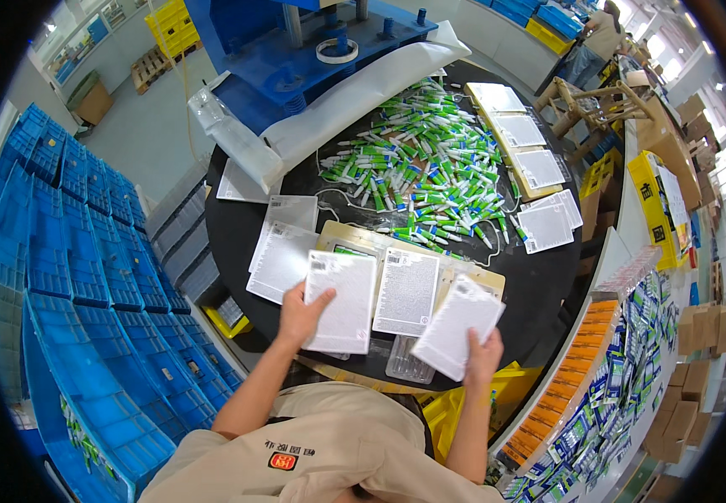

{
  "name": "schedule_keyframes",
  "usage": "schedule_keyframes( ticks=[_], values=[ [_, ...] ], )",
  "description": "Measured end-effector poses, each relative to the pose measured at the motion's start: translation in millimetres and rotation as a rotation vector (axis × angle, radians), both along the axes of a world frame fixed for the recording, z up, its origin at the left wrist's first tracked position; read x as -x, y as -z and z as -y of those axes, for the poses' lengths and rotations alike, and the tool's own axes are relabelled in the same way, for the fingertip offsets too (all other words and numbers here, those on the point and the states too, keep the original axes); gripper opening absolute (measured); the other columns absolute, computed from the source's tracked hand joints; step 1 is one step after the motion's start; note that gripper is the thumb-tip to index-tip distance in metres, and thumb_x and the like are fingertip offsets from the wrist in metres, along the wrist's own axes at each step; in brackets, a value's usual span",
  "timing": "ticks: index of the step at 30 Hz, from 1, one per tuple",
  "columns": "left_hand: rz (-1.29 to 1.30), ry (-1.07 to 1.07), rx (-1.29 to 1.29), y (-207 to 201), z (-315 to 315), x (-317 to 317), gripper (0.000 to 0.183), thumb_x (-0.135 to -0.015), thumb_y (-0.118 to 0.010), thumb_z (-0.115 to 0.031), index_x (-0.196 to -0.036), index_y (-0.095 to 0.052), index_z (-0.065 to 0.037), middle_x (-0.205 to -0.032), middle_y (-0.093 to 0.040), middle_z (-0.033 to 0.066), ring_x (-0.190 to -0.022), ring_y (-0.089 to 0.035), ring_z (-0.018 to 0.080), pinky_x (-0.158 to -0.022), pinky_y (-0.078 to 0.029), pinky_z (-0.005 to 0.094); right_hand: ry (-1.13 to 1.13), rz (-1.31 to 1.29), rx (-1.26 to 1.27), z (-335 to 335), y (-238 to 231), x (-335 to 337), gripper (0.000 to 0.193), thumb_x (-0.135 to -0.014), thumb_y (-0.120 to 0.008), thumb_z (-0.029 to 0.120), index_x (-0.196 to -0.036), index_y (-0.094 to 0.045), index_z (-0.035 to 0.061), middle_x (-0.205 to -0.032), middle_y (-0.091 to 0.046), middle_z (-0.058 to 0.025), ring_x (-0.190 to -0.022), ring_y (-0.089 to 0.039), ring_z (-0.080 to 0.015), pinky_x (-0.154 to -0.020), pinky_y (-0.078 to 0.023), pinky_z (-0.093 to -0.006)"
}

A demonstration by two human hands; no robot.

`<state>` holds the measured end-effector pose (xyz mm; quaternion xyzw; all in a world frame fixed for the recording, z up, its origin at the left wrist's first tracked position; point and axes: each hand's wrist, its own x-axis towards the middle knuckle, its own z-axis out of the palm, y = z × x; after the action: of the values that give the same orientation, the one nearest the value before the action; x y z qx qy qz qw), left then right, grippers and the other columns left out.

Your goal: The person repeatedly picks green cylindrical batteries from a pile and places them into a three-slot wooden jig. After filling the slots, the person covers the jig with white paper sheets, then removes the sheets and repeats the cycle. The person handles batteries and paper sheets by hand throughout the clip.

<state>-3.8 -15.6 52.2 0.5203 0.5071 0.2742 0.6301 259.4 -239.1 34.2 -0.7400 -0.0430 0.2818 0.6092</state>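
My left hand [300,316] grips a white printed card [340,306] by its left edge, thumb on top. My right hand [482,355] is closed on the lower right edge of another white card [458,327], which is tilted. Between the two, a third printed card [406,292] lies on a cream-coloured tray [354,238]. Clear plastic blister packs [410,362] stick out below that card at the table's near edge. Just beyond the tray spreads a heap of small green and white tubes [430,159].
The round black table [241,226] carries more cards [283,260] at left and a second tray [510,172] with cards at right. A blue press [329,67] stands at the back. Blue crates [52,226] stack up at left; packaged goods [598,402] pile at right. A person [602,42] is far right.
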Motion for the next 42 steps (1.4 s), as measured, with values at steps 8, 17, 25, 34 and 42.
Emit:
schedule_keyframes(
  ticks=[8, 17, 25, 34, 42],
  values=[
    [-0.544, 0.483, -0.893, 37, -41, -25, 0.082, -0.090, -0.074, -0.032, -0.158, -0.034, -0.009, -0.165, -0.023, 0.0225, -0.153, -0.024, 0.0375, -0.125, -0.021, 0.0497, -0.422, 1.074, 0.534, -8, 13, -56, 0.072, -0.085, -0.079, 0.024, -0.147, -0.050, 0.0037, -0.155, -0.043, -0.0247, -0.141, -0.042, -0.0431, -0.117, -0.033, -0.0516],
    [-0.849, 0.944, -1.064, 42, -17, 3, 0.069, -0.101, -0.052, -0.051, -0.160, -0.035, -0.020, -0.169, -0.023, 0.0092, -0.157, -0.020, 0.0267, -0.126, -0.013, 0.0541, -0.692, 1.102, 0.653, -7, 40, -11, 0.065, -0.097, -0.064, 0.037, -0.152, -0.047, 0.0081, -0.163, -0.031, -0.0236, -0.151, -0.027, -0.0427, -0.121, -0.023, -0.0602],
    [-0.845, 0.967, -1.124, 41, -24, -1, 0.067, -0.102, -0.051, -0.049, -0.160, -0.035, -0.019, -0.169, -0.024, 0.0133, -0.157, -0.020, 0.0280, -0.125, -0.012, 0.0573, -0.731, 1.258, 0.424, -91, 16, 4, 0.062, -0.096, -0.064, 0.040, -0.149, -0.050, 0.0101, -0.161, -0.036, -0.0225, -0.151, -0.030, -0.0388, -0.123, -0.019, -0.0602],
    [-0.822, 0.940, -1.066, 44, -18, -3, 0.067, -0.103, -0.050, -0.050, -0.160, -0.034, -0.018, -0.169, -0.023, 0.0142, -0.156, -0.021, 0.0289, -0.124, -0.016, 0.0585, -0.832, 1.144, 0.562, -106, 46, 60, 0.068, -0.098, -0.062, 0.044, -0.156, -0.043, 0.0154, -0.166, -0.025, -0.0225, -0.155, -0.022, -0.0382, -0.123, -0.017, -0.0598],
    [-0.784, 0.933, -1.174, 52, -43, -24, 0.072, -0.103, -0.048, -0.053, -0.160, -0.031, -0.012, -0.168, -0.024, 0.0153, -0.156, -0.022, 0.0290, -0.125, -0.017, 0.0570, -0.833, 1.173, 0.362, -122, 37, 25, 0.066, -0.097, -0.065, 0.036, -0.154, -0.043, 0.0100, -0.163, -0.028, -0.0259, -0.152, -0.027, -0.0420, -0.123, -0.023, -0.0554]
  ],
)
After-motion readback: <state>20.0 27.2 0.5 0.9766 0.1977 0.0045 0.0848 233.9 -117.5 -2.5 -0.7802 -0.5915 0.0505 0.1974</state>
